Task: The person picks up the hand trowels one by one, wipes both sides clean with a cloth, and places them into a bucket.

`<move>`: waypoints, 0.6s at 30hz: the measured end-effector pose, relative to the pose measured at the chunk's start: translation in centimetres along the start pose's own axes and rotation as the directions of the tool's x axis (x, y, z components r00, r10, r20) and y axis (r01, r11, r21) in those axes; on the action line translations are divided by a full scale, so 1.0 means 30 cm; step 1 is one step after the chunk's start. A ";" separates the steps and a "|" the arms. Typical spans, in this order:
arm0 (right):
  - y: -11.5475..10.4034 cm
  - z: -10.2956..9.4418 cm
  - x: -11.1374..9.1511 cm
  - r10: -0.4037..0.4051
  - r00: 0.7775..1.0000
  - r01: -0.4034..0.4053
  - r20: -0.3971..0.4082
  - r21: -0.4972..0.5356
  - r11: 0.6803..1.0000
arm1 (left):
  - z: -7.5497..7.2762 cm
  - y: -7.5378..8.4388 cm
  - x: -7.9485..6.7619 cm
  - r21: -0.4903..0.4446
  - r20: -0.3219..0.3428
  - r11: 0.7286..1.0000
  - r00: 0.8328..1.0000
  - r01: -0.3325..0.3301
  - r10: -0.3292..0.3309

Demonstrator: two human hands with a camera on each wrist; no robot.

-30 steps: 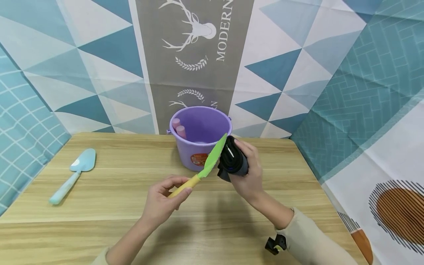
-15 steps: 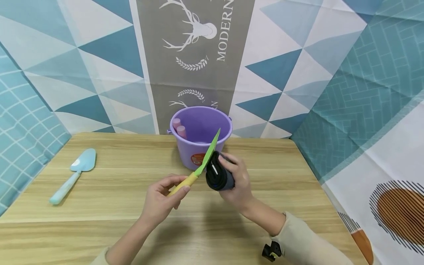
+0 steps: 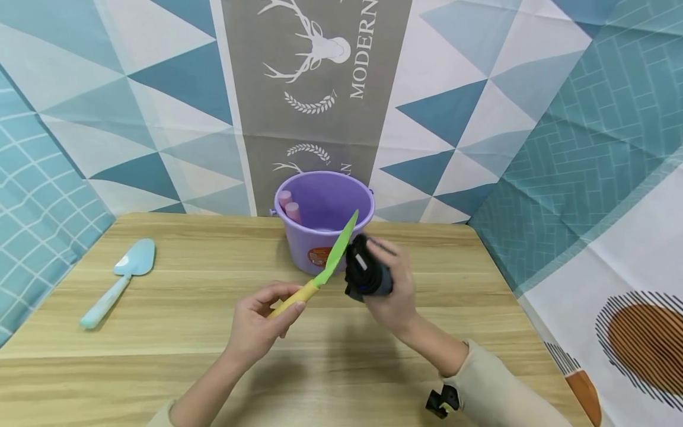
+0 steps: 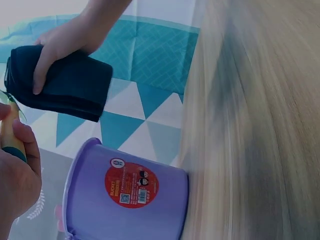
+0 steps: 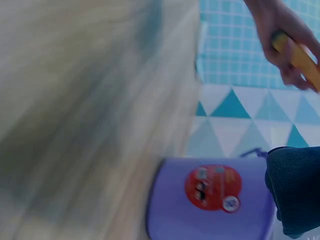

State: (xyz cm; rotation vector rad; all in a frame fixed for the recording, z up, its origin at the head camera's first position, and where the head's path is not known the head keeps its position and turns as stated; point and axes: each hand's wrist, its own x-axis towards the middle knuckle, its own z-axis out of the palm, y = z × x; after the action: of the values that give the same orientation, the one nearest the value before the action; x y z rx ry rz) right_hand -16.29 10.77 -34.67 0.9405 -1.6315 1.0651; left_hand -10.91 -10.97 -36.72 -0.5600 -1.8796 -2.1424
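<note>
My left hand point(image 3: 261, 323) pinches the yellow handle of a toy trowel point(image 3: 337, 252), its green blade tilted up toward the bucket. In my right hand point(image 3: 396, 284) is a dark folded cloth point(image 3: 365, 267), gripped between thumb and fingers close to the blade's right side. The left wrist view shows the cloth point(image 4: 75, 82) as a thick folded bundle, with the right thumb across it. Behind both hands a purple bucket point(image 3: 299, 240) stands upright on the table. Two pink cylindrical ends point(image 3: 291, 210) show inside its left side.
A light blue trowel point(image 3: 125, 276) lies on the left of the wooden table point(image 3: 187, 338). Patterned cloth hangs point(image 3: 453, 118) rise behind the table and along both sides. The bucket stands near the table's back edge.
My right hand moved the cloth left and toward me against the blade, then back to the right. The trowel turned slightly as this happened; the left hand hardly moved.
</note>
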 end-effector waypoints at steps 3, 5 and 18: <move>0.007 -0.011 0.027 0.099 0.994 -0.098 -0.047 0.024 0.995 | 0.004 -0.001 -0.005 0.013 0.006 1.000 1.000 -0.020 0.020; 0.005 -0.015 0.037 0.129 0.990 -0.128 -0.056 0.030 0.991 | 0.008 -0.002 -0.007 0.002 0.026 0.999 0.999 -0.040 0.040; -0.033 0.006 -0.005 0.068 0.996 -0.072 0.056 0.077 0.994 | 0.016 0.026 0.004 -0.038 0.073 0.999 0.997 -0.017 0.019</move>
State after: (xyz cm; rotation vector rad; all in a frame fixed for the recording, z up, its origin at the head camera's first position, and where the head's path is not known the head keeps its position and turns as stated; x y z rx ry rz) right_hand -15.40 10.30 -34.63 0.9770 -1.6874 1.1678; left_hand -10.62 -10.59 -35.93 -0.6694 -1.8682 -2.1775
